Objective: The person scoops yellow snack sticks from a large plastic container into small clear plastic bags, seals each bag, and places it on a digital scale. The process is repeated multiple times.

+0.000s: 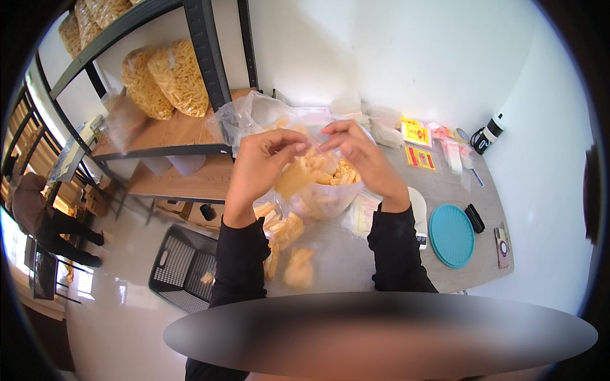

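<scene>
My left hand and my right hand are raised over the table, both pinching the top of a small clear plastic bag with pale yellow snack pieces inside. Under the hands stands a clear bowl filled with the same yellow snack pieces. Several filled small bags lie on the table in front of the bowl. A large clear plastic bag sits behind the hands.
A teal round lid lies at the right, with a small black object and a phone beyond it. Yellow packets and a black-and-white bottle stand at the back. Left are shelves with big snack bags, a black basket and a person.
</scene>
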